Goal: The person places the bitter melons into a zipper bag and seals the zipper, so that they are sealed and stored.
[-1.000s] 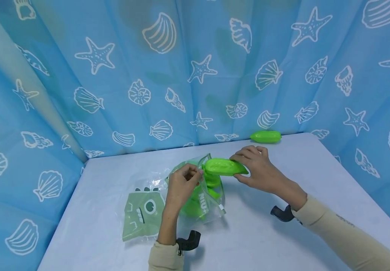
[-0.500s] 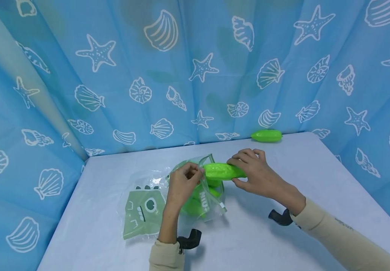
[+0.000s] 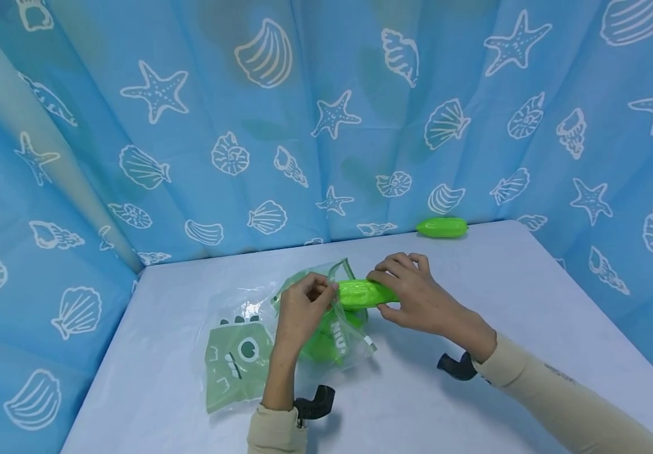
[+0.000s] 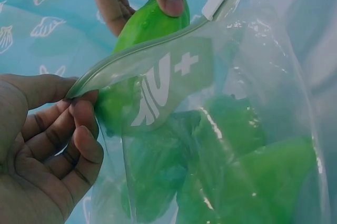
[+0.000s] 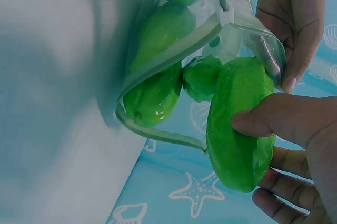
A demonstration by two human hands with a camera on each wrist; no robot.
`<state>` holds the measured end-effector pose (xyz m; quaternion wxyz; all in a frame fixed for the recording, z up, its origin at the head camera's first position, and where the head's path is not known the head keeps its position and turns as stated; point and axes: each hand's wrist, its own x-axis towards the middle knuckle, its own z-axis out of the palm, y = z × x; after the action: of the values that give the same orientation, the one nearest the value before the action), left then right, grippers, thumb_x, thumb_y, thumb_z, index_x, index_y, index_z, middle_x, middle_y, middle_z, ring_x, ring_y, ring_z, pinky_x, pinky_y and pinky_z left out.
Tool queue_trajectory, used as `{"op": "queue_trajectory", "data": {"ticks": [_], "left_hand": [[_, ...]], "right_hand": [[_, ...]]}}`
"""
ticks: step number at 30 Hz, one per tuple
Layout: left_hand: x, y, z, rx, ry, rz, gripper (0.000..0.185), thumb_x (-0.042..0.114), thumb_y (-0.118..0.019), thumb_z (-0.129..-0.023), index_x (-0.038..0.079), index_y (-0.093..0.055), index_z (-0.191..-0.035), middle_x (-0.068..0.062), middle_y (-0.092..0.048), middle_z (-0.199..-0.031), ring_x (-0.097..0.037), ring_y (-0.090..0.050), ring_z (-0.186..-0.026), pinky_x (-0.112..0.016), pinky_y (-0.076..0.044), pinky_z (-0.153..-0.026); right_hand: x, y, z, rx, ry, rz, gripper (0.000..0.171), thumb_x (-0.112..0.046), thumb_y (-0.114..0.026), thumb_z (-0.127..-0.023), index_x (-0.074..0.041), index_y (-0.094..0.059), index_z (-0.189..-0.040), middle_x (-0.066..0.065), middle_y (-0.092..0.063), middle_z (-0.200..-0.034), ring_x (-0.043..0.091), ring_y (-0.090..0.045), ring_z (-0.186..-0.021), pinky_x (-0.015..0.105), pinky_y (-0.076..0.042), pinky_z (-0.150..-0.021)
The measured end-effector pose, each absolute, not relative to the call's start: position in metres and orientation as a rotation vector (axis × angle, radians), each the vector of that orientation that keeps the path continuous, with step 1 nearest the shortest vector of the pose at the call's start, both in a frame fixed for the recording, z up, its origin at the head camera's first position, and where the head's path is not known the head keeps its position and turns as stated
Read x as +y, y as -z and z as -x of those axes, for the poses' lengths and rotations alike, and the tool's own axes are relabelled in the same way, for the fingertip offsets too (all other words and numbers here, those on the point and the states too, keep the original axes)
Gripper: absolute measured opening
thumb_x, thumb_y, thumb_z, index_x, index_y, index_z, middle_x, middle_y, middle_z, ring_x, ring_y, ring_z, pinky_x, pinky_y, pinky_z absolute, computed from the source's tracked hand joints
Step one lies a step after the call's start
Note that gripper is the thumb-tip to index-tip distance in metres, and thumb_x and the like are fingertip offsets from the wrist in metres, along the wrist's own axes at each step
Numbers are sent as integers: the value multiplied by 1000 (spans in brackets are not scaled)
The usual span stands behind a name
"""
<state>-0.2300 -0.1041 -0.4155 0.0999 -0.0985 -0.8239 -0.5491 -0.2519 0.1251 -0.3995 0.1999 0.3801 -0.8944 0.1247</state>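
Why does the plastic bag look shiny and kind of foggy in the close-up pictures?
Left wrist view: the clear bag catches light in white streaks and blurs the green toys behind it. Right wrist view: the green toy in the right hand has soft glints. Head view: even light, faint shadows.

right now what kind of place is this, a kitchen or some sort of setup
Likely a staged recording booth, not a kitchen: a sea-shell printed blue curtain walls in a plain white table, and the only items are a zip bag and green toy vegetables.
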Motion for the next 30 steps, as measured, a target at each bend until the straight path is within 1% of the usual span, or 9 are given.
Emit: {"op": "queue_trajectory", "data": {"ticks": [5, 12, 22, 30], "left_hand": [[-105, 416, 230, -2422, 1633, 295, 13, 28, -63, -88, 15, -64, -86, 4, -64, -72, -12, -60, -60, -29, -50, -52], [-105, 416, 231, -2410, 1660, 304, 14, 28, -63, -88, 14, -64, -87, 3, -64, -73, -13, -60, -61, -28, -51, -55], [-106, 415, 233, -2416, 1664, 312, 13, 26, -63, -88, 13, -64, -88, 1, -64, -74, -13, -60, -62, -28, -52, -56], [-106, 414, 231, -2404, 1686, 311, 15, 29, -63, -88, 14, -64, -88, 2, -64, -74, -12, -61, -63, -27, -52, -57]], "right_hand": [[125, 397, 254, -2489, -352, -1071, 42, -28, -74, -72, -17, -62, -110, -2, -53, -106, 19, -42, -107, 51, -25, -87], [133, 390, 261, -2454, -392, -999, 44, -24, -78, -69, -15, -62, -109, 2, -53, -108, 23, -42, -108, 53, -24, -86], [114, 397, 263, -2480, -387, -1028, 43, -26, -75, -72, -16, -61, -112, -1, -52, -108, 20, -41, -108, 52, -24, -88], [102, 407, 267, -2496, -424, -1028, 45, -27, -74, -73, -15, -61, -115, 1, -52, -110, 21, -42, -107, 51, -25, -86]]}}
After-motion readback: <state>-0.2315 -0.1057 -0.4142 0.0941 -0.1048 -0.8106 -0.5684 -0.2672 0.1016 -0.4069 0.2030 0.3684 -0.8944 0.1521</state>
